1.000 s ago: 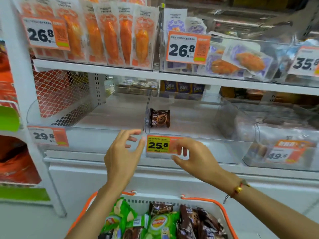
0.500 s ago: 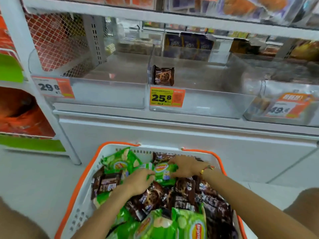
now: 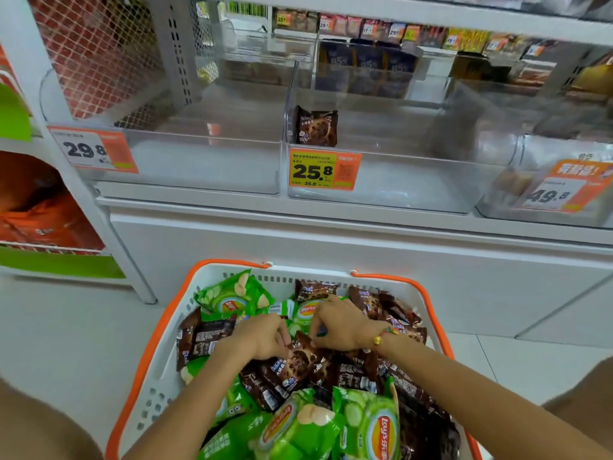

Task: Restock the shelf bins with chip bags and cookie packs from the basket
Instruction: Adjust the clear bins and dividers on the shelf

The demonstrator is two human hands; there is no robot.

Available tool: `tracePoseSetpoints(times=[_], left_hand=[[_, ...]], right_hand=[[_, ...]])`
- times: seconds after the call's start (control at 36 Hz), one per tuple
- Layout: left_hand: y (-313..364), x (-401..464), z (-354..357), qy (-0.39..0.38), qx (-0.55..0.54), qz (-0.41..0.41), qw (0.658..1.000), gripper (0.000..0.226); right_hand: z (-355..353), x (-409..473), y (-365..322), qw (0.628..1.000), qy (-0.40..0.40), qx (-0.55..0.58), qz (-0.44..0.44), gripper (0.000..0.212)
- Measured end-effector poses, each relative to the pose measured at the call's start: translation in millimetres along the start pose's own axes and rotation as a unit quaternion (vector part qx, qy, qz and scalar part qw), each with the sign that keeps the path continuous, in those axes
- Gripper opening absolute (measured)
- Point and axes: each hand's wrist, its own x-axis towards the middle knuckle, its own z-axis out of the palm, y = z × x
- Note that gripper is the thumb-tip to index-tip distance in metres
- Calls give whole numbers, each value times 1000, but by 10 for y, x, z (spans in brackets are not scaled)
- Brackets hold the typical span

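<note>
Cookie packs [image 3: 361, 373] in dark brown wrappers lay heaped with green chip bags [image 3: 365, 423] in the white basket [image 3: 156, 376] with its orange rim, which sat on the floor in front of the shelf [image 3: 331, 224]. I saw both hands down in the middle of that heap. My left hand [image 3: 265, 338] had its fingers curled down onto one cookie pack [image 3: 300, 358] lying on top of the pile, pinching at its upper edge. My right hand [image 3: 341, 327], with a beaded bracelet [image 3: 384, 335] at the wrist, had its fingers bent onto the same upper edge from the other side, just beside the left hand's fingers; it looked like a pinch too, though the fingertips were partly hidden. More chip bags lay at the far left corner of the basket and across its near edge, while brown packs filled the right side. On the shelf above, two clear bins stood side by side. The left bin [image 3: 199, 164] carried a price tag [image 3: 93, 149] reading 29.8 at its front left corner. The middle bin [image 3: 398, 180] carried a yellow 25.8 tag [image 3: 323, 171], and a single cookie pack [image 3: 316, 127] stood upright against its left wall near the front. A third bin [image 3: 497, 207] with a 49.8 label [image 3: 564, 187] sat at the right edge of the shelf.
</note>
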Motion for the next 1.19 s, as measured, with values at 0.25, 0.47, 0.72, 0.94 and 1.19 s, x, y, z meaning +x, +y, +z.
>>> tracePoseSetpoints(times=[0.25, 0.47, 0.72, 0.94, 1.19], left_hand=[[109, -12, -371, 114, -344, 48, 931, 54], [298, -209, -724, 170, -514, 80, 837, 50], [616, -363, -1125, 292, -516, 173, 787, 23], [952, -377, -1767, 381, -385, 281, 792, 17], [833, -108, -2376, 511, -201, 208, 810, 30]], right_hand=[[-664, -28, 186, 967, 49, 249, 29, 7], [-1158, -140, 243, 877, 136, 461, 0, 18], [-1663, -366, 95, 870, 287, 399, -27, 21], [-2245, -457, -86, 881, 328, 322, -113, 30], [-2921, -21, 307, 860, 366, 353, -31, 27]])
